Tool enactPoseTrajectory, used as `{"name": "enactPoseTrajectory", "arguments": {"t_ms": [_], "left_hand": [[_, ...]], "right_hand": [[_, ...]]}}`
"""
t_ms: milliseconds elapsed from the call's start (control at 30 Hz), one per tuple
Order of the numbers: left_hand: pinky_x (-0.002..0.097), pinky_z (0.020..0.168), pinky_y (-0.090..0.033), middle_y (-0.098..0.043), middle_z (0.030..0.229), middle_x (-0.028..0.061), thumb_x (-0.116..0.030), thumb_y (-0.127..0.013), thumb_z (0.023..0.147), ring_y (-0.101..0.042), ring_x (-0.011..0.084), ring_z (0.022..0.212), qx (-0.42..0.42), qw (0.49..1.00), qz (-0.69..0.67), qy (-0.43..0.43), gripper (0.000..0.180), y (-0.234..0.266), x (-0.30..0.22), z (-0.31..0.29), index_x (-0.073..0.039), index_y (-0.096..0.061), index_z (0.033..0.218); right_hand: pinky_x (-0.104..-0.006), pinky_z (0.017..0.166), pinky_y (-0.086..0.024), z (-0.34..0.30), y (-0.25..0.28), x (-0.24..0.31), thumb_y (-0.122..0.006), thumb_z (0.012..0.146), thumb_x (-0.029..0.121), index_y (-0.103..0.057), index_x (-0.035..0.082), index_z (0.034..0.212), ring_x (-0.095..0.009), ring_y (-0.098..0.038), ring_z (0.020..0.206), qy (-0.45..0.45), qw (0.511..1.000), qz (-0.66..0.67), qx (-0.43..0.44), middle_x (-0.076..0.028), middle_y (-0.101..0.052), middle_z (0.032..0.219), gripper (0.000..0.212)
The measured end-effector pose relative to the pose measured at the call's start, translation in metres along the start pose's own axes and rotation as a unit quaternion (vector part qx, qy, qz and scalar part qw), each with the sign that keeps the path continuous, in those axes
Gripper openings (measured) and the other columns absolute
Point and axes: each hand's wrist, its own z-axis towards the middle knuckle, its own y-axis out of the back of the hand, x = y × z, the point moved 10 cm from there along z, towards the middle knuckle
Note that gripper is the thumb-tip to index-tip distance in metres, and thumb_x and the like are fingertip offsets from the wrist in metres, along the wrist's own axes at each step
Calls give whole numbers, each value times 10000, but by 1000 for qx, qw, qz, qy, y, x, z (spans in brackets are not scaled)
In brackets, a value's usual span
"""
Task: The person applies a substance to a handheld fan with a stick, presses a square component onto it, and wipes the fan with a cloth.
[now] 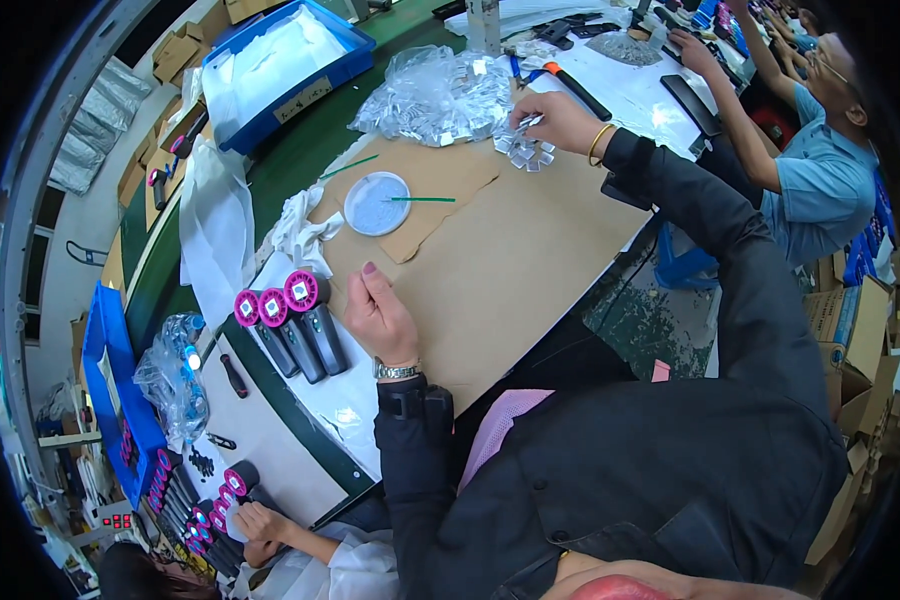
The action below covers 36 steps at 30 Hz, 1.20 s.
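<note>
Three devices (320, 345) lie side by side left of centre in the frame, each with a pale square on its round pink end, so that part looks done on all three. More squares (528, 156) sit loose in a small heap at upper centre, and a clear bag (435, 95) just left of the heap is full of similar silvery pieces, so plenty appears left unused. Whether anything under the pale squares is finished cannot be told from here.

The right hand (560, 122) is over the heap, its grip pinched, seemingly on one of the squares. The left hand (383, 318), near the devices at centre, has thumb and fingers drawn together; nothing shows between them, though a tiny piece could be hidden.

Between the hands, toward the left, a round white dish (370, 205) rests on torn cardboard (425, 220), with one green stick (430, 199) reaching over its rim and another (348, 167) just beyond it. A crumpled cloth (305, 235) crowds the far side of the devices. Past the heap, an orange-and-black tool (577, 90) lies close to the right hand. A blue tray (362, 52) stands on the green tabletop (315, 140) at upper left, and a co-worker's hands (260, 525) are among similar devices at lower left
</note>
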Motion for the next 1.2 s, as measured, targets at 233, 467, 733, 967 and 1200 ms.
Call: {"name": "enactPoseTrajectory", "arguments": {"t_ms": [233,467,733,967,1200], "left_hand": [[346,523,-342,-476,609,65,-178,-547,1112,-415,155,545,0,1000,-2,-12,383,-3,-4,1,-8,-509,770],[339,522,-340,-475,608,62,-169,-553,1110,-410,145,545,-4,999,-1,-34,380,-2,-12,2,-7,-510,768],[341,517,-337,-475,606,62,-161,-551,1108,-401,147,539,-3,1000,3,-30,372,1,-11,0,-10,-513,770],[366,501,-323,-466,597,87,-136,-568,1090,-407,186,505,1,999,3,-48,353,-4,-11,0,-16,-503,764],[375,500,-315,-446,590,92,-127,-578,1083,-394,195,504,6,999,4,-49,353,-6,-11,2,-17,-493,759]], "right_hand": [[-340,952,-570,-5,7,-16,-696,879,-37,-758,31,1168,-228,-722,1026,-29,999,27,-14,-110,-759,1129,303],[-346,963,-573,20,18,-10,-710,902,1,-756,35,1201,-232,-714,1082,-33,999,20,-19,-118,-761,1154,304],[-428,1048,-530,84,-18,-2,-743,892,111,-663,45,1362,-342,-668,1193,51,975,-205,64,-169,-689,1329,481],[-453,1050,-513,132,-45,-36,-715,839,186,-621,53,1414,-368,-650,1207,-40,975,-180,122,-191,-664,1348,598],[-433,963,-533,141,-41,-35,-824,750,294,-647,30,1323,-357,-677,1131,-45,968,-129,210,-183,-702,1229,656]]}}
